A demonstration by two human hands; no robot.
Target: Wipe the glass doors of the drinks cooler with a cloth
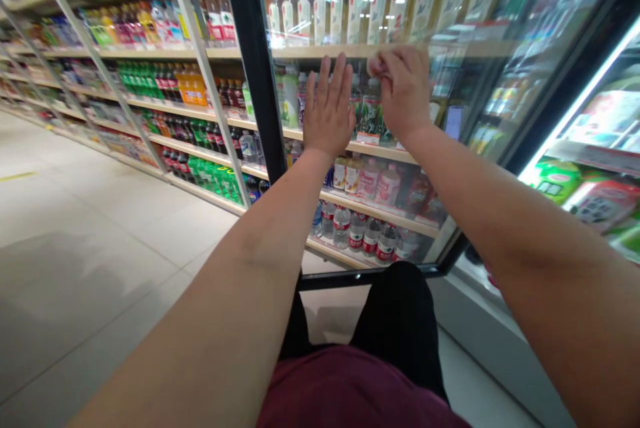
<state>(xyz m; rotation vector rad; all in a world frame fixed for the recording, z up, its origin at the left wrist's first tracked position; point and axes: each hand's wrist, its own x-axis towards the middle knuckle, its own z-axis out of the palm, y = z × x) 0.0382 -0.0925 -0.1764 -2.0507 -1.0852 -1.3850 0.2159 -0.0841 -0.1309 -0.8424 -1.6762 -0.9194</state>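
A glass fridge door (pixel 465 81) with a black frame stands swung open in front of me. My left hand (pixel 327 111) lies flat against the glass, fingers stretched out and together. My right hand (pixel 403 91) is beside it, higher on the pane, fingers curled round a small pale wad, perhaps a cloth (pixel 376 65), pressed to the glass. Through the glass I see shelves of drink bottles (pixel 370 181).
Long open shelves (pixel 150 108) of bottled drinks run along the aisle to the left. The lit fridge interior (pixel 590 175) with packaged goods is at the right. Pale tiled floor (pixel 90 241) spreads to the left and below me.
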